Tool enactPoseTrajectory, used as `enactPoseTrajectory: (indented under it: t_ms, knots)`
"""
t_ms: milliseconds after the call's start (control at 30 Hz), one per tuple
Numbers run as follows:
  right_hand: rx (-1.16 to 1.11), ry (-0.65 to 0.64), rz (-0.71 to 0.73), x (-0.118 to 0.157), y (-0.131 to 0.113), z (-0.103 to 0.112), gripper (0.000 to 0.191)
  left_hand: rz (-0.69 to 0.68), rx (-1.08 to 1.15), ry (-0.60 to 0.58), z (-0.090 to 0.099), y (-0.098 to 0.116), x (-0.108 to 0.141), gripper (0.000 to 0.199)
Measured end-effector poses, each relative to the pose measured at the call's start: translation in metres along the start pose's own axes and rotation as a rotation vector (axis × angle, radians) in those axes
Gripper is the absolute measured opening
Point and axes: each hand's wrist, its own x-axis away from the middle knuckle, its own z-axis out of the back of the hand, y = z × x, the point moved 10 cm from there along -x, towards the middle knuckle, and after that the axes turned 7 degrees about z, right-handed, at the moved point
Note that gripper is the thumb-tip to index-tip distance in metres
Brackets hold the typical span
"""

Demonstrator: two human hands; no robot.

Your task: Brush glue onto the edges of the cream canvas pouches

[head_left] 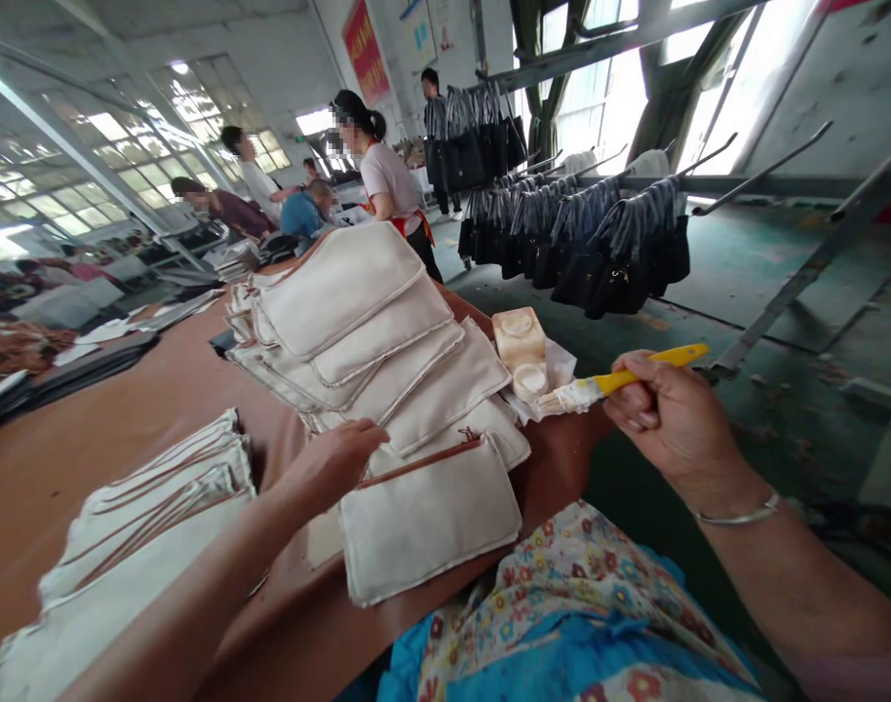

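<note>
My right hand (665, 409) is closed round the yellow handle of a paintbrush (621, 378). White paste coats its bristles, which point left beside a small pale container (529, 378) at the table's edge. Behind that stands a squarish, stained plastic jug (519, 334). My left hand (343, 453) reaches over the top left corner of a cream fabric pouch (431, 517) with a brown strip along its upper edge. Its fingers are extended and partly hidden from view. Just beyond lies a fanned stack of cream padded pieces (379, 331).
A second row of cream pouches (160, 507) with brown edging lies on the left of the brown-covered table (285, 624). Black bags (592, 253) hang from a metal rack at right. Several people work farther back, one standing person (391, 180) near the table's far end.
</note>
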Motion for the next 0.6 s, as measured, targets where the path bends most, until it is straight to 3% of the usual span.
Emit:
enactPoseTrajectory:
  t_ms: [133,300,400,533,600]
  knots:
    - [0.022,0.007,-0.010,0.006,0.005,-0.005,0.014,0.010,0.035,-0.086,-0.058,0.062,-0.032,0.019]
    - [0.072,0.027,-0.015,0.010,0.003,0.003,0.013,0.075,0.015,-0.036,-0.092,0.086,-0.050,0.011]
    - [0.073,0.057,-0.011,0.009,0.001,0.016,0.012,0.011,-0.006,0.109,-0.083,0.092,-0.029,0.011]
    - [0.055,0.077,-0.005,0.007,-0.003,0.027,0.010,-0.063,-0.011,0.513,-0.041,0.092,0.038,0.006]
    - [0.051,0.070,-0.008,0.006,-0.004,0.026,0.010,-0.095,-0.028,0.603,-0.033,0.093,0.068,0.001]
